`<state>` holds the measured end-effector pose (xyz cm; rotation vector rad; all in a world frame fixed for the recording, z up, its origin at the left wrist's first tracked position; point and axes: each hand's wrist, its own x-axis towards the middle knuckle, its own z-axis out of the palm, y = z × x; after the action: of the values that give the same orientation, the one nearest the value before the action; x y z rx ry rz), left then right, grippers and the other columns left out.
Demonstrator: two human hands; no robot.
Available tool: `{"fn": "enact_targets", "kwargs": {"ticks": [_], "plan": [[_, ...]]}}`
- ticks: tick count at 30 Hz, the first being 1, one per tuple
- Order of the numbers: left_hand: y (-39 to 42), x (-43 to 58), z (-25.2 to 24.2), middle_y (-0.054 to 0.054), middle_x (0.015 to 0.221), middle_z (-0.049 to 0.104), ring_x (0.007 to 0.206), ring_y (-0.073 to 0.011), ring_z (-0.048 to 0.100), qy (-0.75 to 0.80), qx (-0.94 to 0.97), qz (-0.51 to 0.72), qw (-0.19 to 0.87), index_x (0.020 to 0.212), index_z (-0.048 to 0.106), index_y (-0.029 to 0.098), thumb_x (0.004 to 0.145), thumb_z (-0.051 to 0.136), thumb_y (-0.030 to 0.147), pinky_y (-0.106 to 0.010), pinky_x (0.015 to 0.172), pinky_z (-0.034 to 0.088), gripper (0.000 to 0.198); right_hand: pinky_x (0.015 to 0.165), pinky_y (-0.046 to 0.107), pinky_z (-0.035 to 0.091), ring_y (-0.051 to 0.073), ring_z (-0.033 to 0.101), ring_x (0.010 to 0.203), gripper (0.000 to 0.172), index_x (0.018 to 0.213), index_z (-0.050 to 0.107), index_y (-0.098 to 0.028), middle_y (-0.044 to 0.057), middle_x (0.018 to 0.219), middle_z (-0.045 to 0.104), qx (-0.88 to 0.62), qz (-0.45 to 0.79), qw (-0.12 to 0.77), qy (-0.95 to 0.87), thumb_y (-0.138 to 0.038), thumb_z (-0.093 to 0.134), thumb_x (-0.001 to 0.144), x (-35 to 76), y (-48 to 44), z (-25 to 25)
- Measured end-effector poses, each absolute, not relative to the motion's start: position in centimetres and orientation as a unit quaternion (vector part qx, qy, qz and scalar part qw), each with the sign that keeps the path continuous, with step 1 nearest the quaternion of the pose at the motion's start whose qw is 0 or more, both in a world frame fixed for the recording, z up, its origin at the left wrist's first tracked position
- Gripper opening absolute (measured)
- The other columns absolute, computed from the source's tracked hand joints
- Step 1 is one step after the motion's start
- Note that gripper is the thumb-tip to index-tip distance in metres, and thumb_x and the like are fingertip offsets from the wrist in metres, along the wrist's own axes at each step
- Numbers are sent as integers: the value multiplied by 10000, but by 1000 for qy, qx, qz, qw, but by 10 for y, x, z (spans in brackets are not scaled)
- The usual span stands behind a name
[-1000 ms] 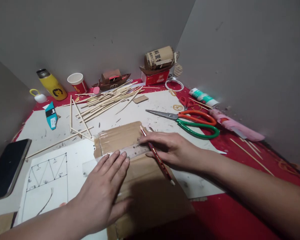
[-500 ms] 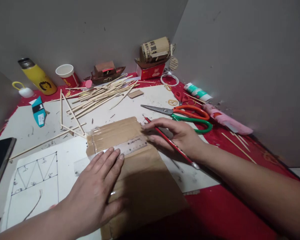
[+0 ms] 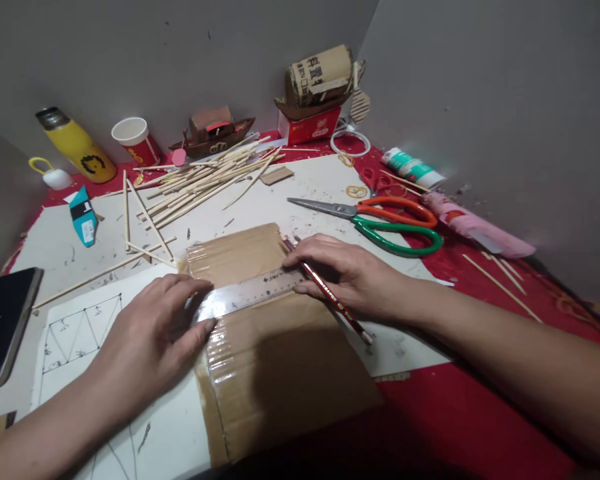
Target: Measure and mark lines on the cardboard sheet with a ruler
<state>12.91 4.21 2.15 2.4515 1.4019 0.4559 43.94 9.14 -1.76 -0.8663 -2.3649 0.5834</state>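
A brown cardboard sheet [image 3: 275, 373] lies in front of me, with a clear ruler [image 3: 253, 293] laid across it. My left hand [image 3: 147, 337] grips the ruler's left end, fingers curled onto it. My right hand [image 3: 347, 273] rests at the ruler's right end and holds a red pencil [image 3: 330, 297], whose tip touches the cardboard's far right edge. A white paper with a truss drawing [image 3: 77, 330] lies under my left wrist.
Orange-and-green scissors [image 3: 380, 223] lie right of the cardboard. A heap of bamboo sticks [image 3: 205, 180] is behind it. A phone [image 3: 5, 327] sits at the left edge. A yellow bottle [image 3: 77, 147], paper cup [image 3: 136, 141], model boats [image 3: 213, 133], glue tube [image 3: 413, 169] and pink roll [image 3: 475, 223] line the walls.
My left hand slid left from lying flat on the ruler's middle to grip its left end. My right hand moved back onto the ruler's right end with the pencil. The view shifted slightly.
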Motion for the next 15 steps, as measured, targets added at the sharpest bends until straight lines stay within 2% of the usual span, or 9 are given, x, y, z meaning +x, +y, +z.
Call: {"fn": "enact_targets", "kwargs": {"ticks": [5, 8, 15], "plan": [[49, 128, 30, -83, 1077, 656, 946, -262, 623, 529, 804, 97, 254, 1110, 653, 215, 871, 604, 384, -436, 806, 510, 296, 899, 406, 515, 245, 628, 1027, 209, 1118, 633, -188, 111, 1055, 680, -327, 230, 281, -873, -246, 652, 918, 441, 91, -19], [52, 128, 32, -65, 1014, 669, 891, -240, 612, 554, 760, 98, 325, 1078, 669, 213, 822, 666, 388, -377, 754, 489, 310, 895, 416, 524, 250, 636, 1024, 221, 1125, 641, -193, 109, 1051, 686, -327, 231, 284, -871, -270, 645, 918, 441, 92, -21], [58, 127, 36, -19, 756, 673, 593, -83, 514, 520, 552, 175, 628, 973, 700, 153, 847, 727, 406, -191, 546, 385, 284, 884, 398, 553, 247, 682, 974, 231, 1088, 668, -228, 71, 1057, 716, -414, 268, 324, -807, -302, 683, 870, 436, 86, -15]]}}
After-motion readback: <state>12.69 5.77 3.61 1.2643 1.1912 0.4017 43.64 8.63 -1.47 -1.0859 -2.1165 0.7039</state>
